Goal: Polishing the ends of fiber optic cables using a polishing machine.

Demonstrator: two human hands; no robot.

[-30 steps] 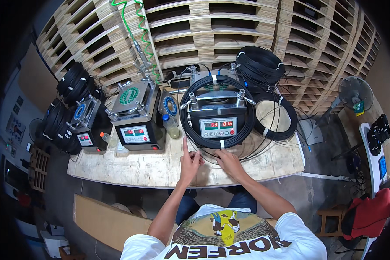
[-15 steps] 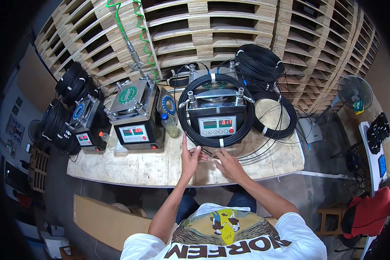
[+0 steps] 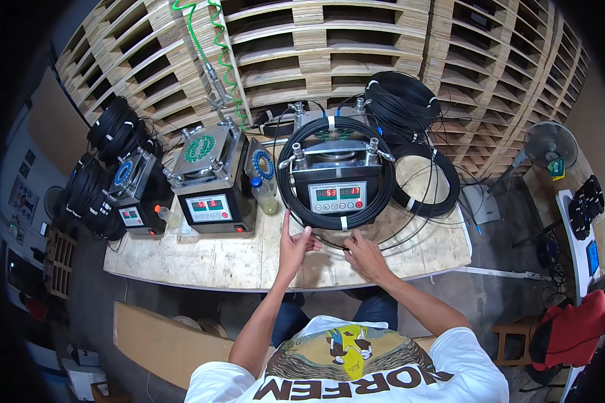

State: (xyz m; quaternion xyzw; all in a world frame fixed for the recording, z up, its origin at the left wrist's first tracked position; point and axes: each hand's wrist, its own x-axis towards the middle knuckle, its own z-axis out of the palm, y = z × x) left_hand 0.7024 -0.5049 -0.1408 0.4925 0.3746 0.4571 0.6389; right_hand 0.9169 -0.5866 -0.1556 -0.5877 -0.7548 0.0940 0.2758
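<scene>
A large coil of black cable, bound with white ties, leans upright against the front of a black polishing machine with a lit digital panel. My left hand is at the coil's lower left, its index finger stretched upward and its thumb raised; the other fingers curl loosely. My right hand pinches a thin black cable below the coil. That cable runs leftward toward my left thumb. Whether the left fingers touch it is hard to tell.
Two similar machines stand to the left on the wooden table. Small bottles sit between them. More cable coils lie at right. Stacked wooden pallets rise behind, with a green coiled air hose.
My right hand has slid rightward along the cable, away from my left hand, which has barely moved. The digits on the machine panels have changed.
</scene>
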